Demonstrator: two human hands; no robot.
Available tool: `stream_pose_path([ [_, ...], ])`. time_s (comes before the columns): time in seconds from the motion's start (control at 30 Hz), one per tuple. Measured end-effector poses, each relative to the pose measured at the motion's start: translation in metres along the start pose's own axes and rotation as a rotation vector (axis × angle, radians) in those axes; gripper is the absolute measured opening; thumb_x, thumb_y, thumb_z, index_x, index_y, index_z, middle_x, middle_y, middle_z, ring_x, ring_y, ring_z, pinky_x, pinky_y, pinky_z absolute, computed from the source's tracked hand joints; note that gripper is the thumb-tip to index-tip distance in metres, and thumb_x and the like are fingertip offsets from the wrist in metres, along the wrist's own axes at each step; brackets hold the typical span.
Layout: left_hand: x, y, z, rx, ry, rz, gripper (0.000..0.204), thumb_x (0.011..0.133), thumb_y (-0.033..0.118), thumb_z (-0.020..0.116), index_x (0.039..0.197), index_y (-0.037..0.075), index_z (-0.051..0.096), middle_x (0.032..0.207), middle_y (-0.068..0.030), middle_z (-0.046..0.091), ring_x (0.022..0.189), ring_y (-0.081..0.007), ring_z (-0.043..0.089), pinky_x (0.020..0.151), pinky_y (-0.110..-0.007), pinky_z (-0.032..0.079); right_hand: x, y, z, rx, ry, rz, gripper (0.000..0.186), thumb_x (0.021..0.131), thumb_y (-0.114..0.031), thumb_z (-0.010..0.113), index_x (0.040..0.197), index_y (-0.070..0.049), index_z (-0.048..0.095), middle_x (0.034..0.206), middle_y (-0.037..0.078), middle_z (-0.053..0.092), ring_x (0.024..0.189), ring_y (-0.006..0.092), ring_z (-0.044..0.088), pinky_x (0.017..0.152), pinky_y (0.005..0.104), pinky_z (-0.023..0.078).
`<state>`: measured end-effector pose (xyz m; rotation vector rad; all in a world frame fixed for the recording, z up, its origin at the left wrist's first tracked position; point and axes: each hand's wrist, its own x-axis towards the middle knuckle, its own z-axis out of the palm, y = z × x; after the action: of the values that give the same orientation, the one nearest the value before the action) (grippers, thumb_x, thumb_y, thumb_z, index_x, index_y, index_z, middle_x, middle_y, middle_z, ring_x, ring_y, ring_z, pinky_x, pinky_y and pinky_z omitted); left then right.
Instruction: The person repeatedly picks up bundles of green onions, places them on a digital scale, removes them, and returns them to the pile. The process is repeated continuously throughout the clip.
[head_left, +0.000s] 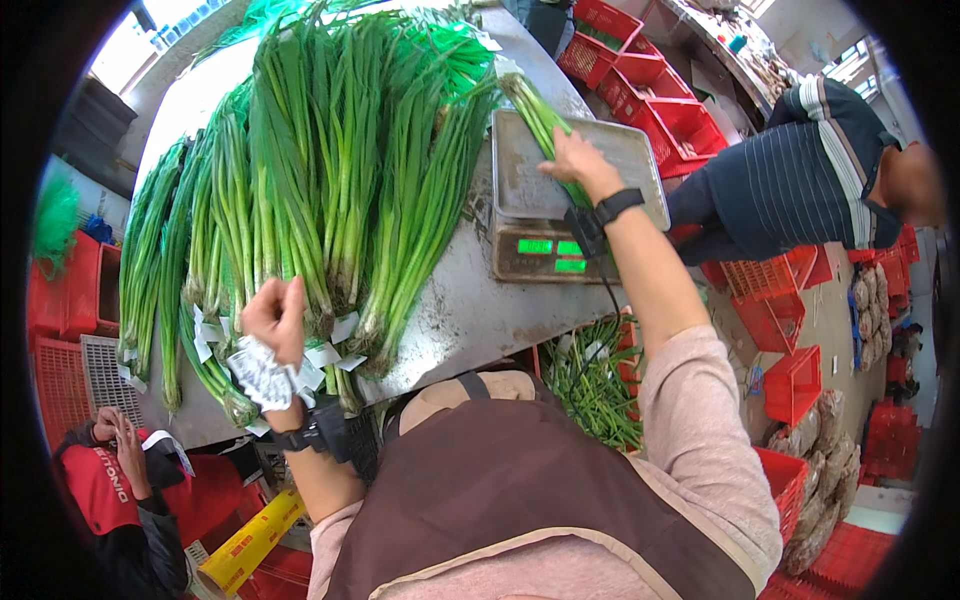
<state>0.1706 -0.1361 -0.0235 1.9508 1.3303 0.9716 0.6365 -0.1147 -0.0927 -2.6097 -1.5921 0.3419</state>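
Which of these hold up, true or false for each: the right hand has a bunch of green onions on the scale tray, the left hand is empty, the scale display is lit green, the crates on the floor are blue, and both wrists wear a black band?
1. The right hand holds a bunch of green onions over the scale's tray. True.
2. The left hand is empty. False: it grips a wad of white paper tags.
3. The scale display glows green. True.
4. The crates on the floor are blue. False: they are red.
5. Both wrists wear a black band. True.
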Motion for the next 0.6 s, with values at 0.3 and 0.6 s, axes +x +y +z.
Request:
stream_pose_path([
  [0.3, 0.087, -0.023, 0.175, 0.430, -0.589, 0.544, 0.024, 0.078, 0.003, 0.053, 0.101, 0.004, 0.059, 0.103, -0.0150, 0.064, 0.106, -0.0331, 0.057, 0.087, -0.040, 0.047, -0.018, -0.082, 0.037, 0.016, -0.103, -0.587, 0.019, 0.071, -0.002, 0.052, 0.086, -0.001, 0.064, 0.084, 0.021, 0.064, 0.085, 0.0382, 0.062, 0.076, 0.0451, 0.051],
  [0.6, 0.205, -0.016, 0.193, 1.050, -0.584, 0.746, 0.044, 0.083, 0.039, 0.056, 0.119, 0.014, 0.058, 0.137, -0.0134, 0.046, 0.136, -0.0340, 0.030, 0.104, -0.069, 0.017, 0.070, -0.137, 0.054, 0.083, -0.181, -0.610, 0.017, 0.073, -0.003, 0.058, 0.088, 0.001, 0.065, 0.089, 0.022, 0.065, 0.088, 0.0390, 0.063, 0.074, 0.0457, 0.052],
])
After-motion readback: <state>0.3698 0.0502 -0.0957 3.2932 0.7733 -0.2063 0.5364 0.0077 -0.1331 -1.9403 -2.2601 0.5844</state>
